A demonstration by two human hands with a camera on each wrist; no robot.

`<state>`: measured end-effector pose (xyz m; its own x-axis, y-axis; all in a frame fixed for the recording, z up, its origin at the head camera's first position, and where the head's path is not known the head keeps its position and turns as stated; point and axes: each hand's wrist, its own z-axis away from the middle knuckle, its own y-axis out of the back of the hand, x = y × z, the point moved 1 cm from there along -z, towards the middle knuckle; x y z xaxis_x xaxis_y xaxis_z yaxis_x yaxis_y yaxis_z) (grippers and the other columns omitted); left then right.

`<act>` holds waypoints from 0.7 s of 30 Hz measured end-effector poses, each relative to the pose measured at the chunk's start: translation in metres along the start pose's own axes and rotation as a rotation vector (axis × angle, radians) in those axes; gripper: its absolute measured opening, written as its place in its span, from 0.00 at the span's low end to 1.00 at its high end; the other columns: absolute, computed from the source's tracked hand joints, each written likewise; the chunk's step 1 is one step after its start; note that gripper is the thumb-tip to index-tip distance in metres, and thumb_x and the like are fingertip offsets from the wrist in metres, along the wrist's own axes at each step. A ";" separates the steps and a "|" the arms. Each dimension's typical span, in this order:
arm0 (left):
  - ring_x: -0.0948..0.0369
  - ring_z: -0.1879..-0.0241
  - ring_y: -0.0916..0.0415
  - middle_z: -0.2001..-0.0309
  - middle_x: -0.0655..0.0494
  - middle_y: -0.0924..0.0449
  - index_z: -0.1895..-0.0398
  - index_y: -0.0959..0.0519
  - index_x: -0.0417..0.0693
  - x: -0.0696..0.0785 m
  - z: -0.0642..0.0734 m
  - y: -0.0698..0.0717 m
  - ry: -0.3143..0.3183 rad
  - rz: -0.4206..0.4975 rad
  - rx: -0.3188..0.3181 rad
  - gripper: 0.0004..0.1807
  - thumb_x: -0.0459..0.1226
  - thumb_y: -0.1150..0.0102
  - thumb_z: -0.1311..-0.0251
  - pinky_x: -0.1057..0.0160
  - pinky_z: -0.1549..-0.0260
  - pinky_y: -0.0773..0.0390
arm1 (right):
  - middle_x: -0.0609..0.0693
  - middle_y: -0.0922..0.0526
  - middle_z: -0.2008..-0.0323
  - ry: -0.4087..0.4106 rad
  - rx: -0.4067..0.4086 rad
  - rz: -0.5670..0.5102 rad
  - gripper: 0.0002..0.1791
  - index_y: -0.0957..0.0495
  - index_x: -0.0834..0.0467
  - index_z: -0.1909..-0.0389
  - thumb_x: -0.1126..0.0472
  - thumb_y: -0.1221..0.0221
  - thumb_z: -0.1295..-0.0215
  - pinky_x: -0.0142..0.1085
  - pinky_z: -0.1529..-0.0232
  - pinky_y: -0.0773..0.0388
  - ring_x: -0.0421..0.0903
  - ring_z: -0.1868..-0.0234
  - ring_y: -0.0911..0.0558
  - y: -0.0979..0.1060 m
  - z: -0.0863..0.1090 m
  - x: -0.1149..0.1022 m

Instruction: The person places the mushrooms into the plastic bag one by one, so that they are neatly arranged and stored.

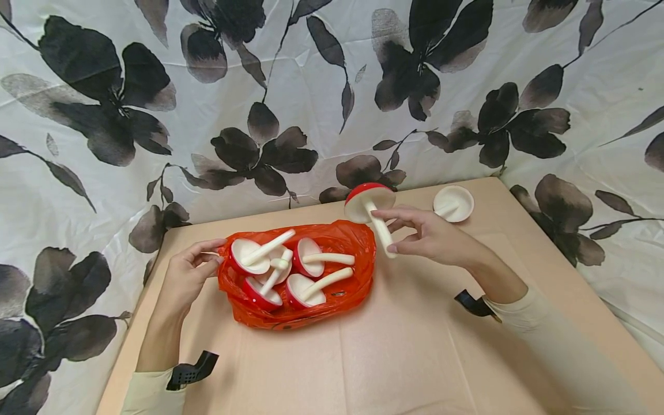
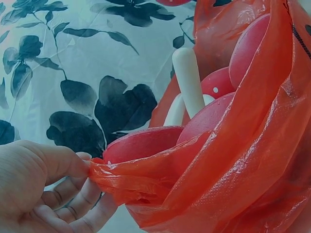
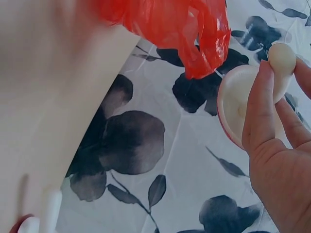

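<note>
Several toy mushrooms [image 1: 311, 291] with red caps and white stems lie in an open red plastic bag [image 1: 311, 320] on the table. My left hand [image 1: 189, 271] pinches the bag's left rim between thumb and fingers; the left wrist view shows the gathered plastic [image 2: 126, 179] at the fingertips. To the right of the bag, my right hand [image 1: 427, 236] holds another toy mushroom [image 1: 370, 202] by its stem, cap up and tilted. In the right wrist view its pale underside [image 3: 233, 97] shows beyond the fingers.
One more mushroom [image 1: 453, 203] stands or lies at the table's back right, its white underside showing and its cap mostly hidden. The light wooden-coloured table [image 1: 394, 357] ends at the back against a white cloth [image 1: 321, 86] with dark flowers.
</note>
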<state>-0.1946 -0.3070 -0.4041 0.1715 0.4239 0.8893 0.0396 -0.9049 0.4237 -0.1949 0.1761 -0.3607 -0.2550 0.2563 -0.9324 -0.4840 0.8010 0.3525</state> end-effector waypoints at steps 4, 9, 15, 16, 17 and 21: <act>0.64 0.61 0.20 0.52 0.58 0.20 0.39 0.23 0.32 -0.001 0.000 0.000 0.004 -0.005 0.002 0.18 0.30 0.45 0.30 0.69 0.64 0.14 | 0.45 0.28 0.33 0.000 -0.015 0.007 0.38 0.31 0.46 0.27 0.62 0.29 0.38 0.42 0.49 0.15 0.52 0.40 0.23 -0.005 -0.006 -0.004; 0.64 0.60 0.20 0.52 0.57 0.20 0.38 0.23 0.33 0.000 0.001 0.000 0.006 -0.005 0.003 0.19 0.30 0.45 0.29 0.69 0.63 0.14 | 0.46 0.29 0.31 0.036 -0.033 -0.006 0.38 0.31 0.48 0.27 0.64 0.30 0.38 0.42 0.49 0.15 0.51 0.41 0.23 -0.013 -0.012 -0.008; 0.64 0.60 0.20 0.51 0.56 0.20 0.38 0.23 0.33 0.000 0.002 0.000 0.012 -0.011 0.003 0.18 0.30 0.45 0.29 0.69 0.63 0.14 | 0.46 0.26 0.34 0.037 -0.044 -0.010 0.38 0.31 0.47 0.27 0.62 0.30 0.38 0.42 0.51 0.14 0.50 0.42 0.22 -0.025 -0.018 -0.015; 0.64 0.60 0.20 0.51 0.55 0.20 0.38 0.23 0.33 0.000 0.002 0.000 0.012 -0.012 0.003 0.18 0.30 0.45 0.29 0.69 0.63 0.14 | 0.45 0.26 0.35 0.032 -0.044 -0.002 0.38 0.31 0.46 0.27 0.62 0.29 0.38 0.41 0.51 0.14 0.50 0.42 0.21 -0.027 -0.019 -0.016; 0.64 0.60 0.20 0.51 0.55 0.20 0.38 0.24 0.33 0.000 0.002 0.000 0.012 -0.012 0.003 0.18 0.30 0.45 0.29 0.69 0.63 0.14 | 0.44 0.25 0.36 0.024 -0.045 0.004 0.38 0.31 0.45 0.27 0.61 0.29 0.39 0.41 0.51 0.14 0.49 0.43 0.21 -0.029 -0.020 -0.017; 0.64 0.60 0.21 0.52 0.56 0.20 0.38 0.24 0.33 0.001 0.002 0.001 0.006 -0.012 0.002 0.18 0.30 0.45 0.29 0.69 0.63 0.14 | 0.47 0.24 0.39 0.004 -0.070 -0.022 0.39 0.30 0.47 0.27 0.63 0.29 0.39 0.41 0.51 0.14 0.50 0.44 0.21 -0.039 -0.025 -0.020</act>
<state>-0.1923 -0.3072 -0.4035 0.1649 0.4352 0.8851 0.0436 -0.8997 0.4343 -0.1917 0.1268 -0.3542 -0.2471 0.2362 -0.9398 -0.5470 0.7665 0.3365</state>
